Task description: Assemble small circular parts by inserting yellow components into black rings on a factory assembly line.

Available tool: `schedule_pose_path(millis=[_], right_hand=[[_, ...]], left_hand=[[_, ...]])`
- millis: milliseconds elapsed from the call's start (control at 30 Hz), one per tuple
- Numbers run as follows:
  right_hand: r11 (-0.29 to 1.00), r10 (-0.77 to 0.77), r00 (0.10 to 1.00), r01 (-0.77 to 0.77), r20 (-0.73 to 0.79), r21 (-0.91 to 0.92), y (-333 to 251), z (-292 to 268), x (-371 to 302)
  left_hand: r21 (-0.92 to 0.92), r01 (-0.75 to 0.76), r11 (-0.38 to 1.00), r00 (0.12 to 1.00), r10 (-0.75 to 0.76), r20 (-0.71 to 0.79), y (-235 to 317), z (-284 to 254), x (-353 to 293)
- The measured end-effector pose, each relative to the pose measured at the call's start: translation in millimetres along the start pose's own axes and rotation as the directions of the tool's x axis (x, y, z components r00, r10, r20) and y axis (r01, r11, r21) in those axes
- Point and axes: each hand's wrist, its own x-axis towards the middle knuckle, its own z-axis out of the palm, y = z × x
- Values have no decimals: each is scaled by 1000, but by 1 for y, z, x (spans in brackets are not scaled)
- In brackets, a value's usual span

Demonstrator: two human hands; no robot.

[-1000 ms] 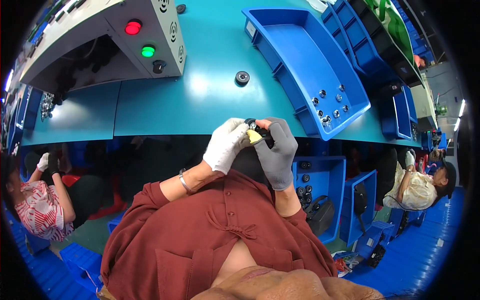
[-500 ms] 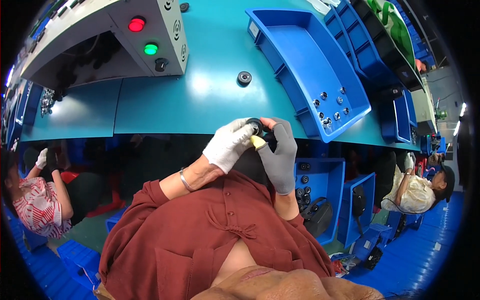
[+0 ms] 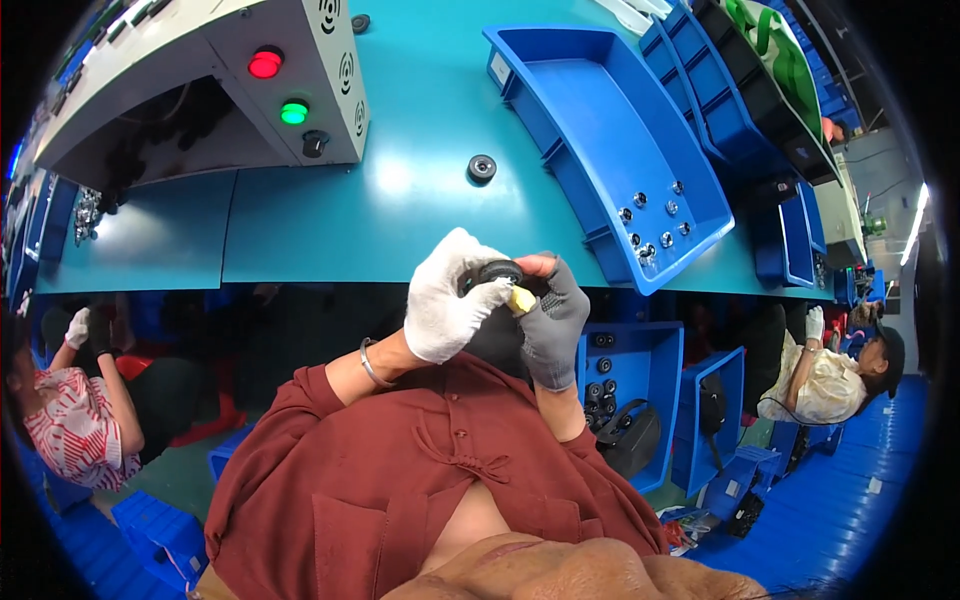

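Holding a black wheel (image 3: 500, 270) between two gloved hands, the person is working at the near edge of the bench (image 3: 300, 230). The left hand (image 3: 450, 297), in white, is curling around the wheel's left side, its thumb pressing on the front. The right hand (image 3: 553, 325), in grey, is half closing on the other side, its bare forefinger tip and yellow-covered thumb meeting the wheel; I can't make out whether anything small is sitting between them.

As I'm judging it, this piece is partway through: both hands are handling it and it isn't resting anywhere yet. Another wheel (image 3: 482, 168) is lying alone on the bench, well in from the near edge, and I can't tell if it's waiting or finished. Small shiny pieces (image 3: 640, 200) are lying loose toward the near right corner of the blue tray (image 3: 620, 110), untouched by either hand. Below the bench's near edge, several dark wheels (image 3: 604, 365) are lying along the left side of a blue bin (image 3: 655, 360); whether those are done or to do isn't showing.
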Motion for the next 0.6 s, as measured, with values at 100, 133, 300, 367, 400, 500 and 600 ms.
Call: schedule_pose_path(millis=[100, 133, 300, 367, 400, 500, 600], right_hand=[[992, -60, 995, 51, -75, -116, -2, 11, 9], [992, -64, 995, 55, -73, -117, -2, 15, 13], [890, -257, 957, 181, -132, -418, 6, 28, 26], [876, -273, 958, 209, -89, -434, 10, 30, 28], [815, -285, 956, 206, -66, -542, 5, 34, 26], [810, -297, 952, 206, -81, -549, 9, 34, 23], [948, -76, 991, 37, -112, -317, 8, 33, 22]], left_hand=[[52, 19, 998, 999, -17, -44, 3, -1, 11], [51, 15, 999, 999, -12, -45, 5, 0, 15], [43, 29, 999, 989, -22, -149, 12, 0, 26], [81, 61, 995, 986, -47, -159, 7, -4, 27], [55, 92, 994, 981, -81, -177, 1, -5, 23], [-196, 186, 963, 958, -222, -181, -5, 3, 17], [-351, 272, 896, 926, -343, -157, -16, 6, 15]])
